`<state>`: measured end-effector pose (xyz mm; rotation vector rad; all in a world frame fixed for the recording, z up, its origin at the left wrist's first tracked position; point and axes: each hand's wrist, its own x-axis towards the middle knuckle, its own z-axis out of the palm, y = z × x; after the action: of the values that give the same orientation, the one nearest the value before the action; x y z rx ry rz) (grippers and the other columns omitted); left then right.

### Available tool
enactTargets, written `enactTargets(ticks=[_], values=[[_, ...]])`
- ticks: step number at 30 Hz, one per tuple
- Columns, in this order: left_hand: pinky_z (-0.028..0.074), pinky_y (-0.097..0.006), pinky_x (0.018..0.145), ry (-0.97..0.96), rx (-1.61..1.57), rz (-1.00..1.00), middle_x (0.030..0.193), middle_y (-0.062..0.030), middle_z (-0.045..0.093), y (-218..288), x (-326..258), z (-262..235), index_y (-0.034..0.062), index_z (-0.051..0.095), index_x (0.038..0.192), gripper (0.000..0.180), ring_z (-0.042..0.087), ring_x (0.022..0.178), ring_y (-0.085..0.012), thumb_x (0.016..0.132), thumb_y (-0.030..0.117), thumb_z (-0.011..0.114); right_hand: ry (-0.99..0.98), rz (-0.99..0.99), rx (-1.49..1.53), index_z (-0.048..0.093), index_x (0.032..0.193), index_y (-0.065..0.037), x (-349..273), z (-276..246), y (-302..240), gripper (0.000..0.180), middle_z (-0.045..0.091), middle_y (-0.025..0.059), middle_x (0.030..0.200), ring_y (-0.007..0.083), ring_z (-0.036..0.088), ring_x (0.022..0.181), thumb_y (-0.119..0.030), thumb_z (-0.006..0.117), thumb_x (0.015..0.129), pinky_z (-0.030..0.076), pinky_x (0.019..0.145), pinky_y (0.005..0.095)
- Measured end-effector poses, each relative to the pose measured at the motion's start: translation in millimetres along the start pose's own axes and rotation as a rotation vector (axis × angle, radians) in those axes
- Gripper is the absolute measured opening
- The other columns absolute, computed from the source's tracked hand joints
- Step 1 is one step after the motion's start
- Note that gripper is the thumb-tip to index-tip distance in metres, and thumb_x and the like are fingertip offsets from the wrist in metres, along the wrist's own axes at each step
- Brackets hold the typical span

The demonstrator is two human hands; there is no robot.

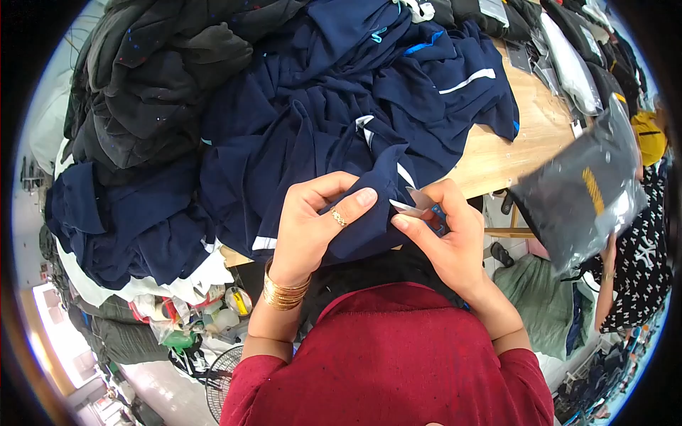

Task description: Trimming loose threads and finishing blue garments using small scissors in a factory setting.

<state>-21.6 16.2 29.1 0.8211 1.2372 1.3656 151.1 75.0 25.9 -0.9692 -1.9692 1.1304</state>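
My left hand (312, 220) is closed on a fold of a navy garment (380, 177), thumb pressed on top of the cloth. Close by on the right, my right hand (455, 241) grips a small pair of thread snips (408, 208), partly hidden by the fingers. A bit of blue handle shows inside that hand, and the pale pointed blades are beside the fabric edge. White strips run along parts of the garment. Whether the blades touch a thread is too small to tell.
More navy garments (305, 78) are heaped across the wooden table (490, 160). Black clothing (156, 92) is piled at the far left, above another navy bundle (135, 227). On the right, a person's hand (609, 259) holds a plastic-bagged dark garment (582, 192). A fan (220, 380) stands lower left.
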Motion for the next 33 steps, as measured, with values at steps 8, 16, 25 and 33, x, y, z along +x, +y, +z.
enactTargets(ticks=[8, 16, 25, 33], values=[[0.043, -0.018, 0.062, -0.014, -0.013, 0.001, 0.074, -0.0024, 0.062, 1, 0, 0, -0.0009, 0.065, 0.086, 0.017, 0.055, 0.067, -0.0053, 0.082, 0.016, 0.064, 0.013, -0.003, -0.036, 0.053, 0.081, -0.004, 1, 1, 0, 0.027, 0.059, 0.0051, 0.066, 0.0110, 0.055, 0.056, -0.020, 0.074, 0.073, 0.042, 0.051, 0.0227], [0.043, -0.018, 0.062, -0.019, 0.032, 0.010, 0.074, -0.0022, 0.062, 0, 1, 1, -0.0008, 0.064, 0.086, 0.016, 0.055, 0.066, -0.0051, 0.082, 0.015, 0.064, -0.063, 0.115, 0.353, 0.051, 0.081, -0.004, -2, 0, 10, 0.026, 0.050, -0.0019, 0.066, 0.0038, 0.043, 0.059, -0.019, 0.072, 0.075, 0.035, 0.052, 0.0177], [0.043, -0.018, 0.062, -0.014, 0.007, -0.014, 0.074, -0.0015, 0.062, 0, 0, 1, -0.0015, 0.064, 0.086, 0.016, 0.055, 0.067, -0.0046, 0.082, 0.014, 0.064, 0.035, -0.062, 0.251, 0.058, 0.094, -0.005, 3, 2, 1, 0.030, 0.043, -0.0038, 0.060, 0.0023, 0.035, 0.051, -0.009, 0.075, 0.069, 0.028, 0.046, 0.0175], [0.043, -0.018, 0.064, -0.048, 0.060, -0.005, 0.075, -0.0005, 0.063, 1, 1, 2, -0.0022, 0.064, 0.086, 0.015, 0.054, 0.070, -0.0040, 0.083, 0.012, 0.064, 0.166, -0.250, 0.044, 0.060, 0.084, -0.002, 8, 8, 2, 0.012, 0.054, 0.0008, 0.063, 0.0074, 0.044, 0.047, 0.003, 0.065, 0.074, 0.035, 0.046, 0.0197]])
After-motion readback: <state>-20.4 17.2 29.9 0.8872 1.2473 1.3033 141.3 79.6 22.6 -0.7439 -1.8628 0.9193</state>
